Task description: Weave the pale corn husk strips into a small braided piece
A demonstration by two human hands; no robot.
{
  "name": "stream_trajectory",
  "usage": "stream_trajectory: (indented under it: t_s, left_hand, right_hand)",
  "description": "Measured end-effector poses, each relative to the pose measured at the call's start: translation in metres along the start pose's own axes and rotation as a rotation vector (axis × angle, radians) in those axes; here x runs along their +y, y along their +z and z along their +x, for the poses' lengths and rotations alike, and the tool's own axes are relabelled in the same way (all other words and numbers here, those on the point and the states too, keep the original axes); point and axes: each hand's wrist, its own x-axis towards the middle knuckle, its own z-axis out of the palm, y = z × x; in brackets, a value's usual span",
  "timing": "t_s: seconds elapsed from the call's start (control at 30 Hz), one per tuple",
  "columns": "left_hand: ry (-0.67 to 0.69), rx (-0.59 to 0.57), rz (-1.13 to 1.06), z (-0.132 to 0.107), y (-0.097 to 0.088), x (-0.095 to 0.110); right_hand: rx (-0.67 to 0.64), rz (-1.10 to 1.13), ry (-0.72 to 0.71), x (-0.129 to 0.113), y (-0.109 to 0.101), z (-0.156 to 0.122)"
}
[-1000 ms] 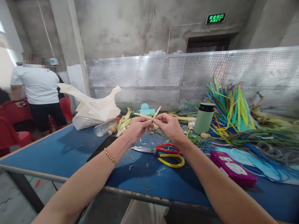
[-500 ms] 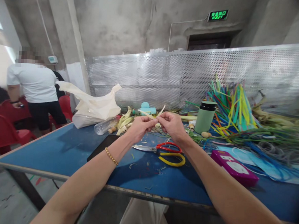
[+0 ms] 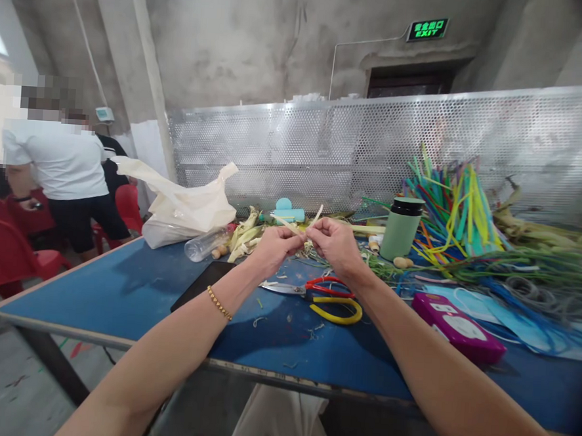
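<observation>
Above the blue table, my left hand (image 3: 276,249) and my right hand (image 3: 337,244) meet with fingertips nearly touching. Both are closed in a pinch on thin pale strips (image 3: 317,215) that look like dried corn husk. One strip sticks up between the hands, and another leans left over my left fingers. Where the strips cross is partly hidden by my fingertips. Below the hands lies a pair of scissors (image 3: 287,288) with one red and one yellow handle. Husk pieces (image 3: 245,236) lie just left of my left hand.
A white plastic bag (image 3: 188,205) and a clear bottle (image 3: 201,247) stand left. At right are a green canister (image 3: 400,232), a purple box (image 3: 456,328), colourful strips (image 3: 461,215) and tangled cords. A dark flat tablet-like thing (image 3: 200,288) lies by my left forearm. A person (image 3: 60,164) stands far left.
The hands hold almost the same pose, with the strips barely shifted. The view has moved very slightly, and the person at far left has shifted a little left.
</observation>
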Motion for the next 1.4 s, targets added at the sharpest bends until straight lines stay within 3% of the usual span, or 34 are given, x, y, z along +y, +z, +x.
stream_trajectory:
  t_s: [0.2, 0.37, 0.53, 0.83, 1.4]
  left_hand:
    - [0.008, -0.009, -0.021, 0.001, 0.0, -0.001]
    - [-0.065, -0.052, -0.093, 0.001, -0.003, 0.002]
    - [-0.108, -0.105, -0.189, 0.002, -0.007, 0.006]
    - [-0.089, 0.027, -0.071, 0.0, -0.001, 0.001]
    - [-0.047, 0.027, -0.075, 0.003, 0.0, -0.002]
  right_hand:
    - [0.009, 0.084, 0.037, 0.0, 0.001, 0.0]
    - [-0.047, 0.022, 0.039, -0.004, -0.003, -0.002]
    - [-0.023, -0.008, 0.018, -0.009, -0.005, -0.003]
    - [-0.051, -0.04, 0.01, -0.007, 0.001, -0.005]
    - [-0.008, 0.068, 0.07, -0.004, 0.009, -0.006]
